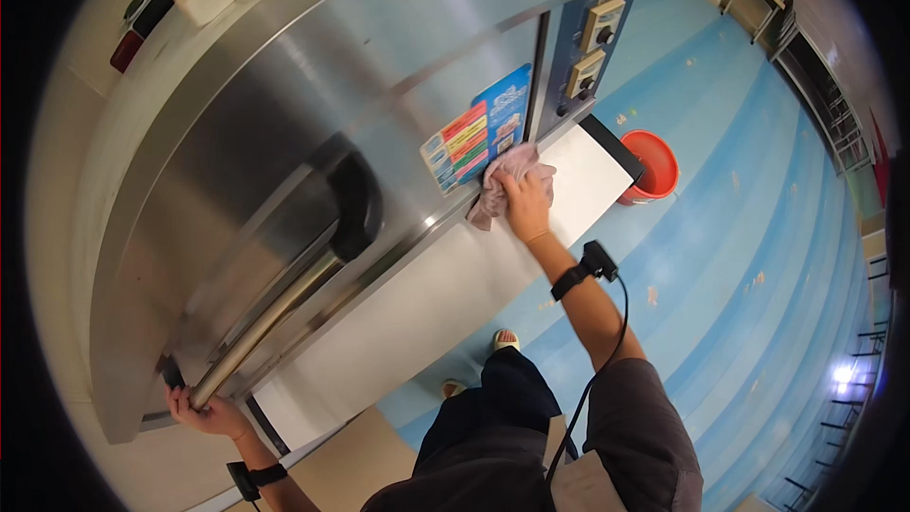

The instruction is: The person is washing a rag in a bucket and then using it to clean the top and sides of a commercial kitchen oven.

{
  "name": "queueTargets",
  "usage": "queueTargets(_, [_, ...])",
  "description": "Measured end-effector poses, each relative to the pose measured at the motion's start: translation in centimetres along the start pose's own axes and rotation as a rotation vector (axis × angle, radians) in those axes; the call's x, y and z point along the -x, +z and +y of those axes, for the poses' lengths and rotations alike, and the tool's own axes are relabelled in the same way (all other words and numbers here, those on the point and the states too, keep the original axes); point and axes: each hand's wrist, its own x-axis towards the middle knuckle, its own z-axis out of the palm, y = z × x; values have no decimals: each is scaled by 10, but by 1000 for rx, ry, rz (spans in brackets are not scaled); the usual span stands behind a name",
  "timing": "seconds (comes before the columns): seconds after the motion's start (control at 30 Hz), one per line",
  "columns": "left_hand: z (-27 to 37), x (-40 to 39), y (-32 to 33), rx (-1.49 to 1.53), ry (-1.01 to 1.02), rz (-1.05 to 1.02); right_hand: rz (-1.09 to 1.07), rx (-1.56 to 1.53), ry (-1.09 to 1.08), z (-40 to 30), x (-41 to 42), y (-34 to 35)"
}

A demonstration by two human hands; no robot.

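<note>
In the head view a large stainless-steel appliance door (pixel 355 107) fills the upper left. My left hand (pixel 202 412) is at the lower left end of the long metal door handle (pixel 266 331), its fingers curled around it near a black end bracket. A pinkish cloth (pixel 494 192) is bunched under my right hand (pixel 526 206), pressed against the door's lower edge just below a blue and multicoloured sticker (pixel 483 128) that bears writing. A black end piece (pixel 355 195) caps the handle's other end. The control panel (pixel 586 50) with knobs is at the upper right of the door.
A white surface (pixel 441 306) juts out below the door. A red bucket (pixel 650 165) stands on the blue striped floor (pixel 711 242) beside its black edge. Black cables run from wrist-worn devices. Racks and tables line the far right. Dark and red objects lie at the upper left.
</note>
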Motion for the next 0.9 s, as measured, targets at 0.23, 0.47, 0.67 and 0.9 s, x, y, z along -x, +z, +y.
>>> queueTargets(0.23, [15, -4, 8, -34, 8, 45, 145, -152, 243, -10, -3, 1])
queueTargets(0.47, [7, -5, -5, -82, 17, 14, -132, -408, -118, -76, 44, 13])
queueTargets(0.67, [15, -4, 3, -25, -15, 43, 355, -428, 681, 10, -22, 2])
queueTargets(0.9, [28, -8, 2, 92, -99, 35, 417, -712, 930, -164, 29, 77])
